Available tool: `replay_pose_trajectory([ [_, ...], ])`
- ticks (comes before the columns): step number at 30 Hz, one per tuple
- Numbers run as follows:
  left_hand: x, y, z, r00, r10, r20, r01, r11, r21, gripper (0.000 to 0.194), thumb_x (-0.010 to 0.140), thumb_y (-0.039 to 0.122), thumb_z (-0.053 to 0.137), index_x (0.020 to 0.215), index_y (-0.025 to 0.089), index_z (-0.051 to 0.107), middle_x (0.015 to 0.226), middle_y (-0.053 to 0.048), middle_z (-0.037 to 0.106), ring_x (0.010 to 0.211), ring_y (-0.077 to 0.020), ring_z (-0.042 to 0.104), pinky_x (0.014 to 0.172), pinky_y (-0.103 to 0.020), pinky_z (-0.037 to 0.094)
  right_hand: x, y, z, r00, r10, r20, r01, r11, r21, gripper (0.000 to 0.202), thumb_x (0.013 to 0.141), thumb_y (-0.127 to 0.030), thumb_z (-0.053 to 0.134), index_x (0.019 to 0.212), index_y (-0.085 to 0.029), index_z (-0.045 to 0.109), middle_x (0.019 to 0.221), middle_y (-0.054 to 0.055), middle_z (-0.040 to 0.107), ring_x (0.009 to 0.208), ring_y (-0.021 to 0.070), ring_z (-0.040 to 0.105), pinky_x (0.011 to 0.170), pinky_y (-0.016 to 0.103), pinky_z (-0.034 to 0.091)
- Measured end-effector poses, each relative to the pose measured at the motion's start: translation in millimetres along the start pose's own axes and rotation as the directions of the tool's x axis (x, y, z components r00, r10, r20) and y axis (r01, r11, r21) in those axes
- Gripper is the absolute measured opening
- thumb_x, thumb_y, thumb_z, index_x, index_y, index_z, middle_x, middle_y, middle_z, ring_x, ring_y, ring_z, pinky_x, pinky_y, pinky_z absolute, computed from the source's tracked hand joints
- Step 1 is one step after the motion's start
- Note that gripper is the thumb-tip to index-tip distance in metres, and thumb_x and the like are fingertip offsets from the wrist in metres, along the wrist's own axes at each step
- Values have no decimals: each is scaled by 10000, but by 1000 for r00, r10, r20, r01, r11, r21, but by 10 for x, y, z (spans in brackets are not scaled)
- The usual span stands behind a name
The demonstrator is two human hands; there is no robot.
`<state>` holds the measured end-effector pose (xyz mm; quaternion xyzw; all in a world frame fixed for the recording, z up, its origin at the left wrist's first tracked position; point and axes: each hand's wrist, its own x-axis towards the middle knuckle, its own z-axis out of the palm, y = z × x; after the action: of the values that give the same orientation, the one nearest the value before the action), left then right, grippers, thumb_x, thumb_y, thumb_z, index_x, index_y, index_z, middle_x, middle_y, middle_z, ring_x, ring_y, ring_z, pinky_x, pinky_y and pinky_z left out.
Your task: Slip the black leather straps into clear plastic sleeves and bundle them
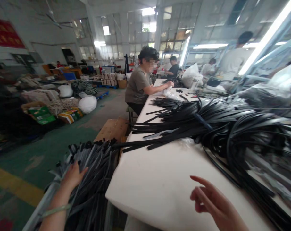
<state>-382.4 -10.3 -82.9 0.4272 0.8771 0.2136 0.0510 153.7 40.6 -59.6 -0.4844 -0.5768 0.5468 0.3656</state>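
Note:
My left hand (73, 175), with a pale green bangle at the wrist, lies on a bundle of long black and grey strips (95, 179) beside the table's left edge. Its thumb is spread away from the other fingers, and no strip shows gripped in it. Over the white table (155, 183) hovers my right hand (206, 199), holding nothing. The index finger points left while the others curl loosely. Further back and to the right, a large heap of black strips (184, 128) covers the tabletop, some ends sticking out toward the left edge.
A co-worker (138, 83) sits at the table's left side, handling clear plastic. Below the edge stands a cardboard box (112, 130). White sacks (87, 104) and cartons lie on the green floor at left. A metal frame with tube lights (268, 38) rises at right.

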Motion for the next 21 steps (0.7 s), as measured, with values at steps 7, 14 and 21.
replay_pose_trajectory([
  [7, -195, 1661, 350, 819, 572, 50, -559, 814, -156, 513, 894, 403, 447, 1311, 112, 517, 1404, -174, 520, 1315, -293, 473, 1138, -472, 332, 423, 28, -717, 954, -291, -71, 116, 576, -809, 374, 948, -373, 387, 1049, -180, 691, 1076, 155, 702, 942, 274, 688, 848, 400, 537],
  [14, -1303, 2800, 401, 377, 852, 364, -828, 486, -281, 594, 839, 150, 608, 1409, 215, 454, 1535, -88, 376, 1416, -236, 335, 1166, -452, 320, 1320, -250, -289, 971, -185, 149, 218, 440, -871, 642, 844, -383, 644, 1415, -143, 475, 1521, 176, 369, 1409, 322, 329, 1131, 461, 298],
  [21, -1566, 2893, 540, 456, 752, 476, -710, 629, -315, 601, 853, 174, 593, 1431, 186, 429, 1541, -126, 351, 1421, -260, 323, 1182, -478, 288, 323, -38, -260, 966, -126, 227, 259, 475, -841, 654, 882, -305, 549, 1470, -80, 373, 1528, 169, 323, 1418, 302, 317, 1165, 514, 221],
])
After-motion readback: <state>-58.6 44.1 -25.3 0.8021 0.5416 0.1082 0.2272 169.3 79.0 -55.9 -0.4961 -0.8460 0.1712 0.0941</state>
